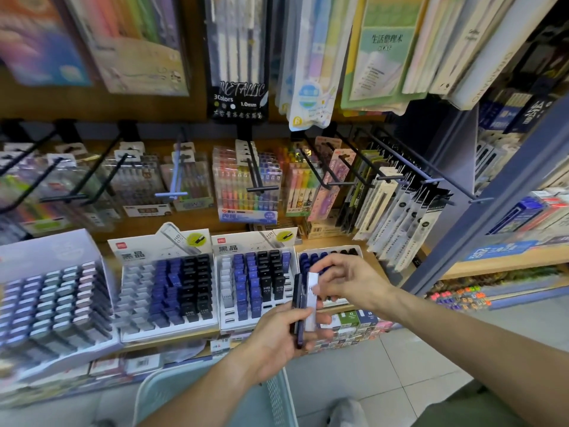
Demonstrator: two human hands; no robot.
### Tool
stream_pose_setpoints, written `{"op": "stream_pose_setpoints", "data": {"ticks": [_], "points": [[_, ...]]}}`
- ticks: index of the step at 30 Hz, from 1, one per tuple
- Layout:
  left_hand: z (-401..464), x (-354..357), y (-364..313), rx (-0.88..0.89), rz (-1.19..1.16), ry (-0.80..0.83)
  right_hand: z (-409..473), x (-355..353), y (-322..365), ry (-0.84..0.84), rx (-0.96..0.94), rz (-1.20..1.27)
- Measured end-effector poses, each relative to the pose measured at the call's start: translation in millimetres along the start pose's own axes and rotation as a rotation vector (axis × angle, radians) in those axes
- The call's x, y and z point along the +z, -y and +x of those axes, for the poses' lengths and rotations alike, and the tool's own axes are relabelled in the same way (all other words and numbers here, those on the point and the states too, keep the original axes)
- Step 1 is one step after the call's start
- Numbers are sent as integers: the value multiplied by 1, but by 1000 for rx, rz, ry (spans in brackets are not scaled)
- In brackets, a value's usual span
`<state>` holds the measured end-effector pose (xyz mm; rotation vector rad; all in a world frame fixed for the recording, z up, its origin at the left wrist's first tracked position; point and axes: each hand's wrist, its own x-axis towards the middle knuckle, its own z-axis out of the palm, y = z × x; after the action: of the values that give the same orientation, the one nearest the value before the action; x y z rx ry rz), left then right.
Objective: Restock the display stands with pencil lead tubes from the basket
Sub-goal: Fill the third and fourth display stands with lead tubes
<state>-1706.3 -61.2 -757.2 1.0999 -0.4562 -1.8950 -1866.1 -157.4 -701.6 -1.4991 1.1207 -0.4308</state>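
A warm brown wooden back panel [197,97] runs behind rows of black metal peg hooks [255,171] hung with packaged stationery. Below them lies a light wooden shelf [378,257]. At the right a grey-blue metal upright [480,208] stands beside further wooden shelves [492,266]. The floor is pale grey square tiles [397,371], evenly lit.

You get bright, even light around your hands [308,309], with few shadows. Left of them the packs blur (top-left worst). Right of them the shelf post [480,192] bows and leans from wide-angle distortion.
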Motion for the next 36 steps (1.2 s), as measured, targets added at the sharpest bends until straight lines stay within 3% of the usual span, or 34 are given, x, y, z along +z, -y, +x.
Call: {"op": "stream_pose_setpoints", "data": {"ticks": [8, 11, 15, 21, 28, 36], "points": [[-16, -44, 19, -3, 38, -326, 4, 17, 11, -245, -91, -91], [-23, -58, 21, 6, 53, -413, 7, 30, 19, -214, -190, -119], [-37, -71, 16, 88, -95, -533, 15, 65, 32, -165, -299, -133], [-53, -91, 11, 143, -103, -698, 37, 112, 43, -130, -512, -459], [-64, -101, 5, 182, -45, -667, 63, 149, 31, -90, -568, -896], [-71, -109, 4, 188, -30, -603, 73, 157, 27, -48, -519, -953]]}}
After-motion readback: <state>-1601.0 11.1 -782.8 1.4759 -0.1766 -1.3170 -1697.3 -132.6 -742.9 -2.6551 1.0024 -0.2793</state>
